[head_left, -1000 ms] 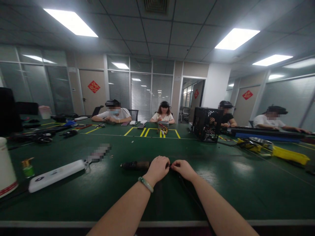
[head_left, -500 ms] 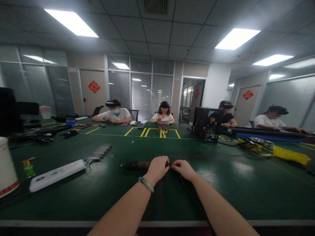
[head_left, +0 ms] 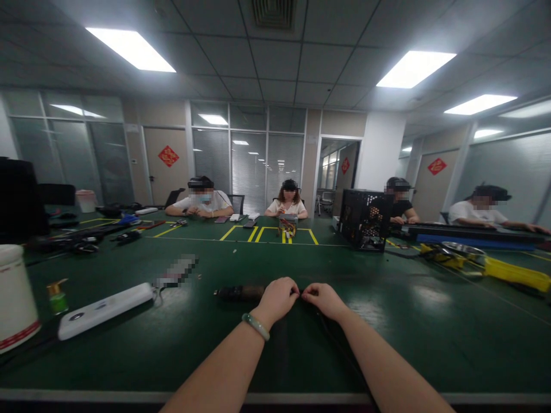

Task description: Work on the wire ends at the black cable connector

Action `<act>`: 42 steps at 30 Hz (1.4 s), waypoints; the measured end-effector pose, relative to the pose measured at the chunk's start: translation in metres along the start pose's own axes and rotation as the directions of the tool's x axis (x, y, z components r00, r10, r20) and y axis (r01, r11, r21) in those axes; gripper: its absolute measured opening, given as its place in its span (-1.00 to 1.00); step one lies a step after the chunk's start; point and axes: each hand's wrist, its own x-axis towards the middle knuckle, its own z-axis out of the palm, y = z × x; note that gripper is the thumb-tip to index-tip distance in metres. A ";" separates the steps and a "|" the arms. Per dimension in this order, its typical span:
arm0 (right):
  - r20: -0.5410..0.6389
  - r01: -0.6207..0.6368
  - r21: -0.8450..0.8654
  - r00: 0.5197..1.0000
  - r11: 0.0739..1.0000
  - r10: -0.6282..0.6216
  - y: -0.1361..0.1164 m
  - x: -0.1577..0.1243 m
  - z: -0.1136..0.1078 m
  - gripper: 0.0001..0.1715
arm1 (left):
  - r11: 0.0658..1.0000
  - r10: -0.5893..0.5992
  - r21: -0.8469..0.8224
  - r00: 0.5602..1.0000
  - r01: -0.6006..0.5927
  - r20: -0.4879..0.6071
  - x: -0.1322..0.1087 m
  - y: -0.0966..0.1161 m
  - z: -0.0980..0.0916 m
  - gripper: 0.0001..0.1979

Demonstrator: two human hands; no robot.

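A dark, round-bodied tool that looks like an electric screwdriver [head_left: 243,292] lies on the green table, its narrow metal tip to the left. My left hand [head_left: 279,297], with a pale green bangle above it, covers the tool's right end. Its thumb and fingers are pinched together. Just to the right, my right hand [head_left: 325,299] is also closed in a pinch, fingertips nearly meeting those of the left. Whatever sits between the fingertips is too small and dark to make out. A black cord [head_left: 333,330] runs from beneath my right hand toward the near edge, along the forearm.
To the left are a white power strip [head_left: 105,310], a small green bottle [head_left: 57,298] and a white tub [head_left: 16,298]. A black computer case [head_left: 364,221] stands across the table, with yellow-handled gear [head_left: 514,272] at right. Several people wearing headsets sit along the far side.
The view has shifted slightly, so the scene sits a little further right and lower. My two hands stay close together, both pinched; the dark bit between the fingertips shows less now.
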 end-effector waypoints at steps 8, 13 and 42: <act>0.001 -0.018 0.002 1.000 1.000 0.018 -0.001 0.000 0.001 -0.74 | 1.000 -0.025 -0.013 0.999 0.025 -0.027 -0.001 0.000 0.002 -0.82; -0.011 -0.009 -0.010 1.000 1.000 0.009 -0.002 -0.001 0.001 -0.75 | 1.000 -0.015 -0.010 0.999 0.014 -0.051 0.000 -0.001 0.005 -0.84; -0.036 -0.007 -0.024 0.999 1.000 0.007 0.003 0.003 0.006 -0.74 | 0.997 -0.001 0.076 1.000 0.001 -0.002 0.001 0.004 0.003 -0.86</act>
